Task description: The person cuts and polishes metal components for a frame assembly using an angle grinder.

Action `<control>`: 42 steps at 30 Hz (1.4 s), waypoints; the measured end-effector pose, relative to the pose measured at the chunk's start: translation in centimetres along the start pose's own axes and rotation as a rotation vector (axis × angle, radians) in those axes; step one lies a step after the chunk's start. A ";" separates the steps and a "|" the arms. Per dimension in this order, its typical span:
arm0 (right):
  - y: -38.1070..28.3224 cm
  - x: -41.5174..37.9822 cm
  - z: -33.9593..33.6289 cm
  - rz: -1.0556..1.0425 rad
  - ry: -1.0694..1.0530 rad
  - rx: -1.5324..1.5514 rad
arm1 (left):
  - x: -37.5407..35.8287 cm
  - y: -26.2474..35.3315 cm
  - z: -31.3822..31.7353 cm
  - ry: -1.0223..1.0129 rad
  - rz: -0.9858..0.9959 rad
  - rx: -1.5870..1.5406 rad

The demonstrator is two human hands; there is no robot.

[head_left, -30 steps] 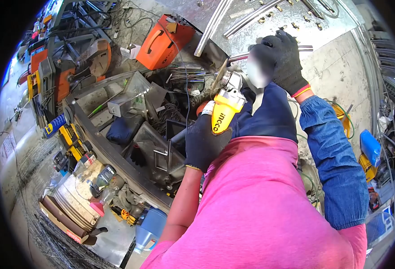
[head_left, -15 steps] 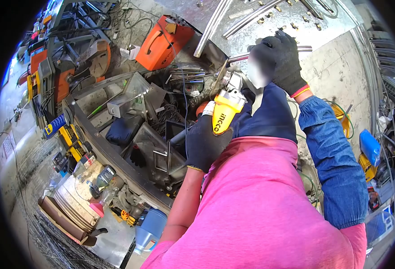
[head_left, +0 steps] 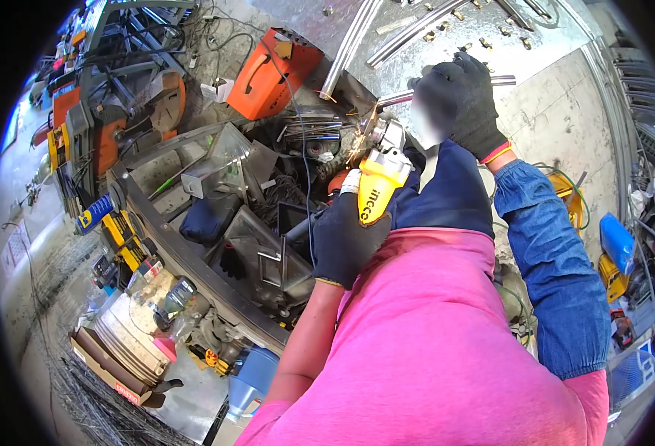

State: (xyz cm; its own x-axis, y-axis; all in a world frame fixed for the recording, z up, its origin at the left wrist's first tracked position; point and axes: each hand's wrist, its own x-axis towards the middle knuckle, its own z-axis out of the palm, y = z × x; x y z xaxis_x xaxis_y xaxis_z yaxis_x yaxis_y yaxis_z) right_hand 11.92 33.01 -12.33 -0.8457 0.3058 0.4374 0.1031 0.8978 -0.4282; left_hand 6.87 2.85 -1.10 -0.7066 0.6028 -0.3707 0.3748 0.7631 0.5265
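Observation:
My left hand point(head_left: 350, 241), in a dark glove, is wrapped round the body of a yellow angle grinder point(head_left: 384, 182). The grinder's disc point(head_left: 373, 128) meets the near end of a shiny metal tube point(head_left: 394, 98), and orange sparks point(head_left: 357, 152) fly off there. My right hand point(head_left: 463, 97), gloved as well, is closed round that tube, whose other end point(head_left: 504, 80) sticks out to the right. A pale blurred patch hides what lies beside the right hand's fingers, above my dark trousers.
An orange machine with a handle point(head_left: 275, 73) stands ahead on the left. Below it, a metal-framed bin point(head_left: 216, 286) holds scrap and tools. Long tubes point(head_left: 353, 44) and small brass-coloured pieces point(head_left: 485, 43) lie on the metal sheet ahead. A cable point(head_left: 303, 141) hangs near the grinder.
Sparks now spray from the disc, where none showed before. The grinder and my left hand have shifted slightly right. My right hand stays nearly still on the tube.

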 end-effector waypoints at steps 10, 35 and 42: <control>-0.4 0.0 -0.2 0.004 0.015 0.017 | 0.7 1.5 -0.9 -0.055 0.042 0.077; -0.7 -0.1 -0.2 0.046 -0.002 0.043 | 0.6 1.7 -1.7 -0.088 -0.010 0.073; -0.8 -0.2 -0.2 0.035 0.007 0.036 | 0.7 2.8 -1.5 -0.085 -0.065 0.098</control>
State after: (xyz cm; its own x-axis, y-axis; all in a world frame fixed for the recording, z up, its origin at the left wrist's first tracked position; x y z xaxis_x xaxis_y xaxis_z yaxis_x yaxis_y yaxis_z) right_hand 12.07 32.30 -11.95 -0.8384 0.3392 0.4266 0.1139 0.8744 -0.4716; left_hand 6.54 5.07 1.30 -0.6795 0.5658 -0.4671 0.3895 0.8177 0.4239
